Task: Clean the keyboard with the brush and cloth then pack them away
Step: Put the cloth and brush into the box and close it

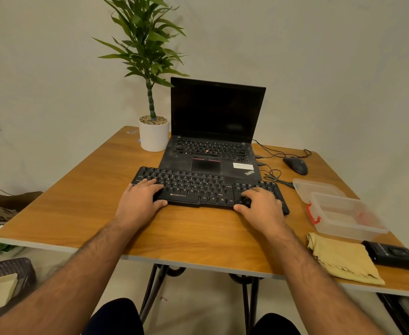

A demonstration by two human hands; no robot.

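Observation:
A black keyboard lies on the wooden table in front of an open laptop. My left hand holds its left end, fingers over the keys and thumb against the front edge. My right hand grips the right end, fingers curled over the number pad and thumb at the front edge. A folded yellow cloth lies at the table's near right edge. I see no brush.
A clear plastic box with a red clasp stands right of the keyboard, its lid behind it. A black device lies beside the cloth. A mouse with cables and a potted plant stand at the back.

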